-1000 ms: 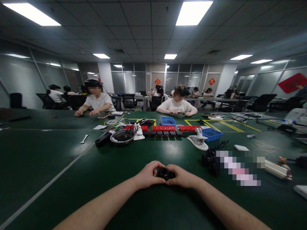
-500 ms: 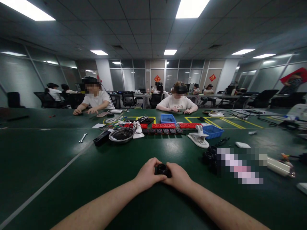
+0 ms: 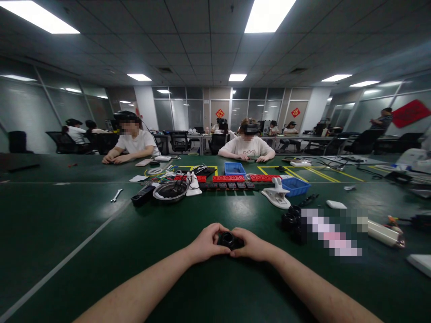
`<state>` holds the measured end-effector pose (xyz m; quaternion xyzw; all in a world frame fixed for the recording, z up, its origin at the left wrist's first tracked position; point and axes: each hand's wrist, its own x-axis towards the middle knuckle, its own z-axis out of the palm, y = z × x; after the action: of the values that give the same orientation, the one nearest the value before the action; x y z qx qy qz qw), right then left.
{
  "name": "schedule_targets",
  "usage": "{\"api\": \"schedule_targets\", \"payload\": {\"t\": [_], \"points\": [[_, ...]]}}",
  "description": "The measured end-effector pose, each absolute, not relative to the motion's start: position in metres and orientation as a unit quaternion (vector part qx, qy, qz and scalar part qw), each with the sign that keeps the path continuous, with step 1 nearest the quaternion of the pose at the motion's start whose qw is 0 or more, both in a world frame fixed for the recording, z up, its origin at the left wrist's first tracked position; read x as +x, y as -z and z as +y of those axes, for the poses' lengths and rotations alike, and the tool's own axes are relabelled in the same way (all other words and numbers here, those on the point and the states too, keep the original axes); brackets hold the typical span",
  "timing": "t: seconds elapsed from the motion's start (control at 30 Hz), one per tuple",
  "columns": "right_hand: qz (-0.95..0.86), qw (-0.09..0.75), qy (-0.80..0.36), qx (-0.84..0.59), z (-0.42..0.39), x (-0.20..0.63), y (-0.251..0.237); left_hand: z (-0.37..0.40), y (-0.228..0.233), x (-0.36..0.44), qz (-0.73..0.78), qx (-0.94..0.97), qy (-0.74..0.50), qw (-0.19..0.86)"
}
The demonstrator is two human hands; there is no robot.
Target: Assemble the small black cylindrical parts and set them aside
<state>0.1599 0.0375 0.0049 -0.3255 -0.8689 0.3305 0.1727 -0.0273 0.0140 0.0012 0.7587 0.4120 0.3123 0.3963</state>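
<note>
Between both hands sits a small black round part (image 3: 228, 240) with a ring-shaped, glossy top; its exact kind is not clear. My left hand (image 3: 209, 242) curls around its left side, thumb along the near edge. On the other side my right hand (image 3: 251, 244) grips it, fingertips close to those of the left. The part is at or just above the green table (image 3: 161, 278); the fingers hide its lower portion. To the right lies a cluster of black rounded parts (image 3: 292, 220), next to a blurred-out pink and white patch.
Ahead are a white clip base (image 3: 276, 197), blue trays (image 3: 295, 185), red power strips (image 3: 229, 178), a round metal dish (image 3: 170, 190) and cables. A wrench (image 3: 116, 195) lies left, a cream cylinder (image 3: 382, 233) right. Two people sit across the table.
Both hands stay on the black part, with the fingers slightly shifted around it. My view has tilted and turned a little. The person at the left across the table has drawn their hands together.
</note>
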Motion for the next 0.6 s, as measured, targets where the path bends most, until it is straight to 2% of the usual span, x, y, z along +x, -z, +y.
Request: {"api": "schedule_targets", "payload": {"t": [0.17,0.43,0.6], "points": [[-0.840,0.172,-0.365,-0.364,0.037,0.157,-0.002,0.009,-0.005,-0.024,0.429,0.757,-0.303,0.389],[-0.845,0.170,-0.174,-0.477,0.030,0.144,0.010,0.002,-0.005,-0.014,0.519,0.731,-0.322,0.306],[-0.841,0.162,-0.115,-0.503,0.024,0.138,0.010,0.004,-0.001,-0.013,0.534,0.730,-0.332,0.269]]}}
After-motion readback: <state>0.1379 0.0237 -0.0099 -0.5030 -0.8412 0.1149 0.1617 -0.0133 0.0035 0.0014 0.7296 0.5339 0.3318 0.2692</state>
